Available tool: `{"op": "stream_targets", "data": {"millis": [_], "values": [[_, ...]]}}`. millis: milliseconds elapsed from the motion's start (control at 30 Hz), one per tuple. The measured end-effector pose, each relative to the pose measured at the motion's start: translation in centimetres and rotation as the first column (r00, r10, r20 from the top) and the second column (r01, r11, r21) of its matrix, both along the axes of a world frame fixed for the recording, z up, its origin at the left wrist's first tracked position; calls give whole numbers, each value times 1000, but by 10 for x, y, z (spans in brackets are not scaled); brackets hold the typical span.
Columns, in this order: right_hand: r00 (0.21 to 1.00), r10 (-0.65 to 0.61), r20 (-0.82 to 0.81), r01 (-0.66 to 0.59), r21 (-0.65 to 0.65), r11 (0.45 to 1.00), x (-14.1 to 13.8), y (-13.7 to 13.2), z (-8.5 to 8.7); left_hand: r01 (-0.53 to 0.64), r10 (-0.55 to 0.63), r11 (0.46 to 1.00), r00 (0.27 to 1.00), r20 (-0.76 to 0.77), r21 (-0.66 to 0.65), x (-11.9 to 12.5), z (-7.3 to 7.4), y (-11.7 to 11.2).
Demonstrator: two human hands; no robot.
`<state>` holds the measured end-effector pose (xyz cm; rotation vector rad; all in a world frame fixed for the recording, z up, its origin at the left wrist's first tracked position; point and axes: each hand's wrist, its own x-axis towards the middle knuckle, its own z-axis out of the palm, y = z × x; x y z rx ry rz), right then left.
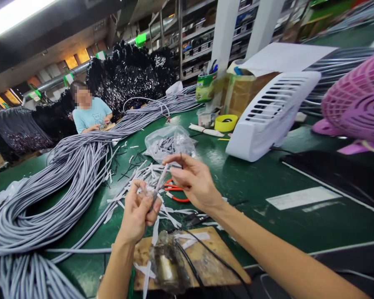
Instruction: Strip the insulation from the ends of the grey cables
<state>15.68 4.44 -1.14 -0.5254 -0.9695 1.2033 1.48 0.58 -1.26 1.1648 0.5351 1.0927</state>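
Observation:
My left hand [141, 209] is closed around a grey cable [155, 194], gripping it close to its end. From there a pale, stripped length [162, 176] slants up to my right hand [195, 178], whose thumb and index finger are pinched at its tip. A small dark bit shows between those fingers, too small to name. Red-handled cutters [177, 198] lie behind and below my right hand, partly covered by it. White strips [170, 216] are scattered under both hands. Nearest my wrists is a wooden board [218, 257] carrying a metal cylinder wrapped in clear film [168, 265].
Bundled grey cables [81, 174] fill the left. Ahead lies a plastic bag of small dark parts [168, 143]. Yellow tape [226, 123], a green pen can [206, 86], a white fan-like unit [272, 114] and a pink fan [358, 95] stand rightward. A co-worker [92, 110] sits across the table.

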Motion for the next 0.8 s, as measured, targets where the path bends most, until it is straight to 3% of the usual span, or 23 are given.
{"op": "stream_targets", "data": {"millis": [67,133,300,367,533,667,800], "values": [[991,125,41,-127,45,991,1,-4,-1,-31,33,999,999,-42,31,1,-1,0],[987,155,53,-157,54,986,1,-4,-3,-80,86,994,991,-101,70,2,-2,0],[982,-86,169,66,121,990,0,-4,-4,-124,136,990,971,-197,72,2,-2,0],[972,-114,204,80,165,983,1,-5,-3,-101,107,994,973,-204,40,2,-3,0],[939,-18,344,-68,237,969,4,-11,-1,-68,67,998,975,-210,3,4,-5,3],[858,57,511,-228,279,933,3,-14,0,-94,82,994,983,-164,-63,4,-3,4],[774,-45,631,-229,346,910,1,-12,-2,-155,130,973,981,-147,-174,3,-1,4]]}}
